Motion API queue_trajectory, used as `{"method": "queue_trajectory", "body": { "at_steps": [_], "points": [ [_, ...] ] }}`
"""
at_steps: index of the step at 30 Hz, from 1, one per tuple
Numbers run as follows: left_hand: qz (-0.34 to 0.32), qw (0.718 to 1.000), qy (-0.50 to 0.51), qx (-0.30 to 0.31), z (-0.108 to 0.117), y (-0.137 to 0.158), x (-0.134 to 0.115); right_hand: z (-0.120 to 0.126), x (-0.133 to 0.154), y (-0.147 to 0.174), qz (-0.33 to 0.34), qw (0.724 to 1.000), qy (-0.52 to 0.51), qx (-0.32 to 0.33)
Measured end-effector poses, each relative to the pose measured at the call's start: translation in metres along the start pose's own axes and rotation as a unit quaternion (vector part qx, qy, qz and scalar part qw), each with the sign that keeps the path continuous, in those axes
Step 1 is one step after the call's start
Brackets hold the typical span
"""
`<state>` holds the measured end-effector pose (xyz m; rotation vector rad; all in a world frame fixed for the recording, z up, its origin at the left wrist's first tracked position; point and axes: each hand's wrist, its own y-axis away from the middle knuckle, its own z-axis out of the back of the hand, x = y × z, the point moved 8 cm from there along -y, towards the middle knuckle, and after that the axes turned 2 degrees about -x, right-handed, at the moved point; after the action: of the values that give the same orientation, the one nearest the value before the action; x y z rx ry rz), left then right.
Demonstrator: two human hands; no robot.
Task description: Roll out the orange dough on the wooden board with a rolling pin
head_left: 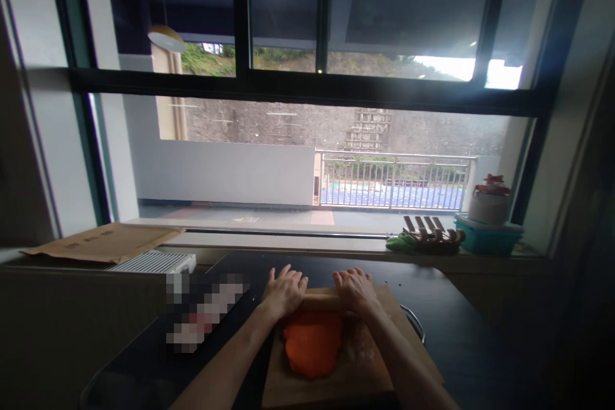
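Note:
A wooden rolling pin (321,298) lies crosswise at the far edge of a flattened orange piece of dough (313,343). My left hand (284,293) rests on the pin's left part, fingers stretched forward and spread over it. On its right part lies my right hand (356,289), its fingers also reaching forward past the pin. Both palms hide the pin's ends. Under the dough is a brown board (283,391), dusted with pale powder to the right of the dough.
The board stands on a dark table (461,320); a curved metal handle (416,322) shows at its right. A blurred-out object (209,319) lies left. Along the window sill are a brown paper packet (106,240), several dark-handled tools (430,230) and a teal box (490,234) bearing a white jar (489,207).

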<state>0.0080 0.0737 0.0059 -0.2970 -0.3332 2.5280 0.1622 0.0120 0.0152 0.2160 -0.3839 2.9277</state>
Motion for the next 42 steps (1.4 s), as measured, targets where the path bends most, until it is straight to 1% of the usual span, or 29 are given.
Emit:
{"method": "queue_trajectory", "body": {
  "at_steps": [2,4,6,10,12,13,15,18,21,23,24,25,27,30,32,34,35,36,38,42],
  "points": [
    [0.000,1.000,-0.001,0.003,0.000,-0.006,-0.001,0.000,-0.001,-0.008,-0.001,1.000,-0.001,-0.002],
    [-0.008,1.000,-0.001,-0.001,0.003,0.004,-0.003,-0.005,0.000,0.001,0.008,1.000,-0.003,-0.005],
    [-0.020,1.000,-0.001,-0.007,0.007,0.028,-0.005,-0.010,0.001,0.023,0.026,0.999,-0.009,-0.024],
    [-0.066,0.997,0.025,-0.009,0.011,0.085,-0.007,-0.021,0.005,0.083,0.083,0.992,-0.040,-0.086],
    [-0.083,0.996,0.036,-0.007,0.011,0.101,-0.007,-0.025,0.006,0.099,0.102,0.989,-0.050,-0.091],
    [-0.084,0.996,0.034,-0.003,0.010,0.103,-0.008,-0.026,0.006,0.101,0.101,0.990,-0.050,-0.087],
    [-0.071,0.997,0.012,0.000,0.009,0.094,-0.007,-0.024,0.005,0.091,0.084,0.993,-0.041,-0.073],
    [-0.024,0.999,-0.035,-0.005,0.008,0.055,-0.004,-0.017,0.004,0.051,0.041,0.998,-0.019,-0.038],
    [0.004,0.999,-0.049,-0.003,0.003,0.011,0.000,-0.014,0.001,0.007,0.002,1.000,-0.021,0.004],
    [0.011,0.999,-0.048,0.005,-0.001,-0.008,0.003,-0.015,-0.001,-0.012,-0.012,0.999,-0.026,0.020],
    [0.012,0.999,-0.049,0.008,-0.002,-0.012,0.004,-0.016,-0.001,-0.016,-0.014,0.999,-0.028,0.025],
    [0.011,0.999,-0.049,0.008,-0.002,-0.012,0.004,-0.018,-0.002,-0.017,-0.016,0.999,-0.028,0.028],
    [0.000,0.999,-0.049,0.002,-0.001,0.000,0.002,-0.020,-0.001,-0.005,-0.008,0.999,-0.026,0.020],
    [-0.024,0.999,-0.045,-0.004,0.004,0.038,-0.002,-0.021,0.003,0.033,0.033,0.999,-0.032,-0.014],
    [-0.045,0.998,-0.032,-0.001,0.007,0.063,-0.005,-0.023,0.006,0.060,0.059,0.997,-0.046,-0.022],
    [-0.063,0.998,-0.019,0.007,0.009,0.079,-0.008,-0.026,0.006,0.077,0.069,0.996,-0.056,-0.015],
    [-0.065,0.998,-0.017,0.012,0.009,0.081,-0.008,-0.026,0.006,0.079,0.070,0.996,-0.055,-0.012],
    [-0.060,0.998,-0.020,0.018,0.008,0.079,-0.008,-0.026,0.006,0.077,0.068,0.996,-0.052,-0.011],
    [-0.040,0.998,-0.033,0.025,0.007,0.063,-0.006,-0.023,0.006,0.061,0.054,0.998,-0.040,-0.007],
    [-0.008,0.998,-0.048,0.030,0.000,0.013,0.000,-0.020,0.002,0.009,-0.003,1.000,-0.023,0.014]
  ]
}}
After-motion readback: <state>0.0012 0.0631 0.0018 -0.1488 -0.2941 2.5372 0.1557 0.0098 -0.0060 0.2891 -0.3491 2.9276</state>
